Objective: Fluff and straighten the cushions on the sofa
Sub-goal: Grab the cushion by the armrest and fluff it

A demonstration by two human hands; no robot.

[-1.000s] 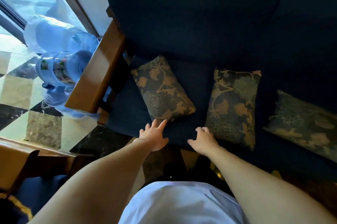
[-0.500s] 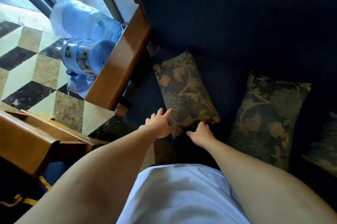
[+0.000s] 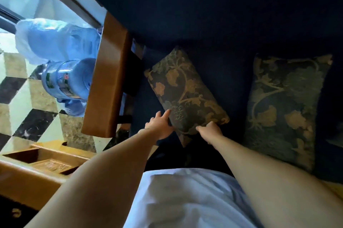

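Bare skin is seen on both hands, and each serves as a grip on the same cushion. The left hand [image 3: 161, 128] is laid against the lower left edge of the dark rectangular fabric cushion with a gold leaf-and-vine pattern [image 3: 185, 94], its fingers [image 3: 165, 114] stretched out along the edge and only loosely curled; whether the thumb is tucked beneath the cushion cannot be told. The right hand [image 3: 210, 130] is closed over the cushion's near edge close to its lower right corner, the fingertips being hidden against the fabric. The cushion's near corner, at 6 o'clock of the hands, is seen hanging past the front of the seat.

This cushion is laid at a slant on the dark navy upholstered sofa [image 3: 222, 14], one corner pointed toward 11 o'clock and its body reaching toward 5 o'clock. At 3 o'clock from it, apart from it on the same seat, a second dark rectangular cushion with the same gold vine pattern [image 3: 284, 109] is placed nearly upright in the frame.

At 9 o'clock of the held cushion, the polished brown wooden armrest [image 3: 109, 83] of the sofa is found. Beyond it, further toward 9 o'clock, a large blue transparent plastic water bottle [image 3: 65, 79] is set on the black-and-cream checkered tile floor [image 3: 27, 112].
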